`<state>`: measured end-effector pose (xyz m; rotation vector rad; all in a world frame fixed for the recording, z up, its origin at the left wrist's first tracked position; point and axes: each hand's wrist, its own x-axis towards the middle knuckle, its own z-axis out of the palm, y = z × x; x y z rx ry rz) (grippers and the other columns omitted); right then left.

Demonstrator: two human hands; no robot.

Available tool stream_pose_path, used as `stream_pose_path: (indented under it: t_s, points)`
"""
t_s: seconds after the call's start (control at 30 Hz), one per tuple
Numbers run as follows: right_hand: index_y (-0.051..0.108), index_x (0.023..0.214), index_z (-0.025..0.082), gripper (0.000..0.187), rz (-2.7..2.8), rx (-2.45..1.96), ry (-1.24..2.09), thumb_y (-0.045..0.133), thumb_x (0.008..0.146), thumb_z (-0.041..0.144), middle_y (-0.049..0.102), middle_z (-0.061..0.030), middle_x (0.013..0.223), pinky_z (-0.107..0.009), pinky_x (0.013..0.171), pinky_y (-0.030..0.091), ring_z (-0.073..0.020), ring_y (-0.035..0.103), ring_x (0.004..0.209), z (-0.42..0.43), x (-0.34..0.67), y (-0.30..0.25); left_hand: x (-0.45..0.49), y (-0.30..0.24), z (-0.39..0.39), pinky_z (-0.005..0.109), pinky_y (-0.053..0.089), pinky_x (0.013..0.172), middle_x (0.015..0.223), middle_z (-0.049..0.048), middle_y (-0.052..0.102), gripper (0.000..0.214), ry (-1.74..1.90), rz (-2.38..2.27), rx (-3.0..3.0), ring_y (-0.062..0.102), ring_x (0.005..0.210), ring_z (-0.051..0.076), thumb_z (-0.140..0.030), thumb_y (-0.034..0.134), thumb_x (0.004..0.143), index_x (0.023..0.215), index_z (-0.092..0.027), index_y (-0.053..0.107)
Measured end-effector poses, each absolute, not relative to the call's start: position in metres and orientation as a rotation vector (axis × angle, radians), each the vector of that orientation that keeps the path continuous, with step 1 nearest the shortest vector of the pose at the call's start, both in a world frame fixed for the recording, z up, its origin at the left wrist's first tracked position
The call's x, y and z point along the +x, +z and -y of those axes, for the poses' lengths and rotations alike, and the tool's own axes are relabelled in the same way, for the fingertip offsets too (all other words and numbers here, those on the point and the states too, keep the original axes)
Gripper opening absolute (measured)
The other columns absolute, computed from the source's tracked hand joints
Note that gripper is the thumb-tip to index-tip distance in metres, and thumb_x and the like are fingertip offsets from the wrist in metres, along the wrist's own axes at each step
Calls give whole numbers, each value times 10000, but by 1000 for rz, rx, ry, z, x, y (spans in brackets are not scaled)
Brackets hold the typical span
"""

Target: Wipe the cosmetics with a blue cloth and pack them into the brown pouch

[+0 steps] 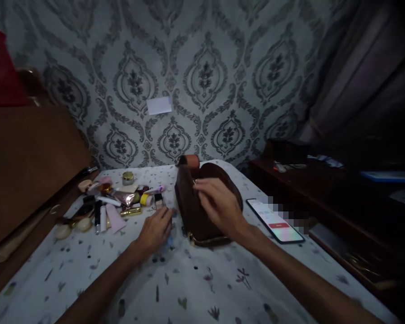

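A dark brown bag (209, 220) with a gold-coloured zipper along its edge lies on the patterned sheet in front of me. My right hand (219, 200) reaches over it, thumb and fingers pinched at its upper left, where a small shiny bit looks like a zipper pull (194, 182). To the left of the bag, my left hand (156, 228) rests low over the sheet with its fingers curled in. Specks of blue show beside those fingers, but what they hold, if anything, is hidden. Just beyond it stands a small dark-capped bottle (159, 200).
Makeup tubes, jars and bottles, such as a pink tube (114, 219), lie heaped at left. A lit phone (275, 220) lies right of the bag. A brown headboard (30, 166) borders the left; a dark wooden shelf unit (324, 198) is at right. Patterned wallpaper (205, 81) backs the bed.
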<state>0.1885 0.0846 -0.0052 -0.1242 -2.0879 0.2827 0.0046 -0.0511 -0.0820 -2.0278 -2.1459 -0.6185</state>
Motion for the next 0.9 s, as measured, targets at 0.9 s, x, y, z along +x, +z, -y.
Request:
stream_pose_path:
  t_s: [0.9]
  points:
    - [565, 1321, 161, 485, 2426, -677, 776, 576, 838, 125, 351, -198, 1497, -495, 1124, 348, -338, 398, 1367, -15, 70, -132, -160, -40, -34, 400, 513, 860, 1130, 92, 655, 356, 377, 2488, -1919, 636, 1021, 257, -252, 673, 838, 1190, -222, 631]
